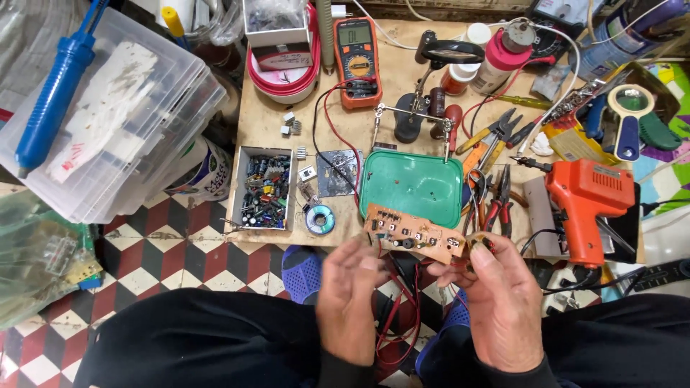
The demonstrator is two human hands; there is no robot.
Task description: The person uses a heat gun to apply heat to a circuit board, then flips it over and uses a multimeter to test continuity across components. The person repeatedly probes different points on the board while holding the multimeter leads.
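My right hand (501, 302) holds the right end of a small brown circuit board (413, 234) with several components on it, just in front of the wooden bench's near edge. Red and black wires (397, 309) hang down from the board between my knees. My left hand (351, 298) is blurred, fingers apart, just below the board's left end and holding nothing that I can see. A green tray (411, 188) lies on the bench right behind the board.
On the bench stand an orange multimeter (357, 61), a helping-hands clamp stand (413, 115), a box of small components (264, 188), a solder spool (320, 219), pliers (499, 197) and an orange soldering gun (586, 205). A clear plastic bin (115, 118) sits at the left over a checkered floor.
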